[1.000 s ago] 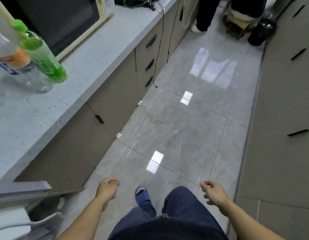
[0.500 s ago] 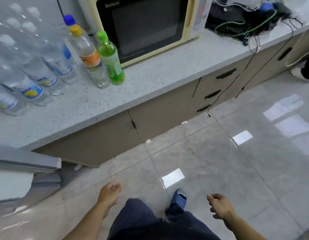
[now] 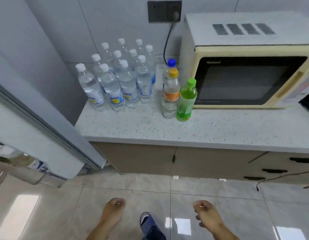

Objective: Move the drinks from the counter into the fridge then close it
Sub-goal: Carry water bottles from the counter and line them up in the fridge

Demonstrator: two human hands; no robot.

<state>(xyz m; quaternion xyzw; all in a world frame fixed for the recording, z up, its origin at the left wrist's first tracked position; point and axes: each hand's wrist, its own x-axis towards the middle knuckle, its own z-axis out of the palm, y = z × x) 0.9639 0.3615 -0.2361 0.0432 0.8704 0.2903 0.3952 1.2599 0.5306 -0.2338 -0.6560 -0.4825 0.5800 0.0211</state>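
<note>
The left hand (image 3: 114,207) hangs low at the bottom centre of the frame, fingers loosely curled and holding nothing. The right hand (image 3: 204,211) hangs just as idle at the lower right, its fingers also relaxed round empty air. Between them, over the tiled floor (image 3: 81,205), shows a blue slipper (image 3: 147,220).

Both hands are well apart from the drinks, so the step in hand looks like the approach, with no bottle grasped yet. The next move probably calls for raising a hand to the surface (image 3: 167,130) in the middle of the frame and closing it round a bottle's body.

The nearest bottles stand at frame centre, just left of the microwave (image 3: 245,66). The green bottle (image 3: 186,101) is in front, the orange-capped bottle (image 3: 171,94) touches or nearly touches it on the left, and a blue-capped bottle (image 3: 171,64) is behind. Farther left, toward the wall, stands a cluster of clear water bottles (image 3: 115,80), packed close.

All of them are upright, long axis vertical, caps pointing up and tilting toward the camera only through the wide lens.

At the left edge of the frame a pale panel slants down, seemingly the open fridge door (image 3: 37,129); its shelves are too blurred to read.
</note>
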